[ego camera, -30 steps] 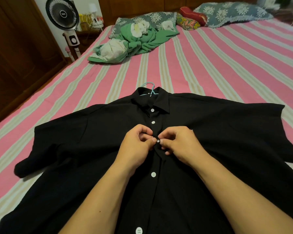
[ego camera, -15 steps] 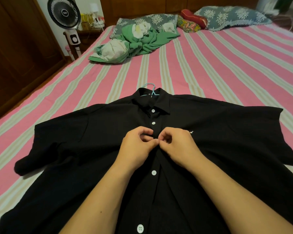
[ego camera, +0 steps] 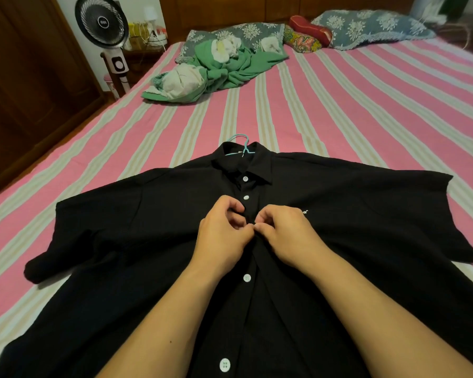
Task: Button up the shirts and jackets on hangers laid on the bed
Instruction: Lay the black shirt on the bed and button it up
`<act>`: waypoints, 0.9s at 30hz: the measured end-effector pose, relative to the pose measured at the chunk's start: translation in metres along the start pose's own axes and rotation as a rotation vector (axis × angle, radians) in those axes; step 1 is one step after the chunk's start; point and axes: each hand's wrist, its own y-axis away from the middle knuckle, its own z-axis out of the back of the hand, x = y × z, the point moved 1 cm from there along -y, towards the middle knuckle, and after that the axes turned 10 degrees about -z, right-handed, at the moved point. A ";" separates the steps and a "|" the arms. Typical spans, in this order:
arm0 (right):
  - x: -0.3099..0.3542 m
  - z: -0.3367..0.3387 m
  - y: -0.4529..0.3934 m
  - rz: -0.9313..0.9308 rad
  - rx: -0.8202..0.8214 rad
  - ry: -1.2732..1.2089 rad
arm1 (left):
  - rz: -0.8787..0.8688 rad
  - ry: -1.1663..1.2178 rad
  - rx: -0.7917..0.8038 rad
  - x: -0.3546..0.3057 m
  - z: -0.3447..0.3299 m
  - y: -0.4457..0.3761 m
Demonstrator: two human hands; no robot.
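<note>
Two hands, left hand (ego camera: 221,236) and right hand (ego camera: 287,233), pinch black shirt (ego camera: 148,227) placket (matte weave).

Head view: dim, warm indoor light, sharp at centre, bent at the edges.
Black shirt (ego camera: 339,214) reads nearly flat, its folds lost in underexposure; a soft shadow lies under its sleeve on the bed (ego camera: 339,110). No glare. The bed's stripes curve outward with wide-angle distortion. Wardrobe (ego camera: 25,91) at left sinks into darkness; far pillows (ego camera: 366,25) slightly soft.
</note>
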 end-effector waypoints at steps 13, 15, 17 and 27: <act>0.002 0.004 0.002 -0.022 -0.017 -0.113 | 0.209 0.247 0.017 0.008 0.004 -0.004; 0.005 0.007 0.005 -0.027 -0.052 -0.208 | 0.153 0.172 -0.019 0.005 0.004 -0.003; 0.008 0.008 0.009 -0.038 -0.022 -0.237 | 0.108 0.137 -0.044 0.002 0.005 -0.002; 0.006 0.013 0.008 -0.316 0.340 -0.617 | 0.152 0.182 0.031 0.003 0.001 0.000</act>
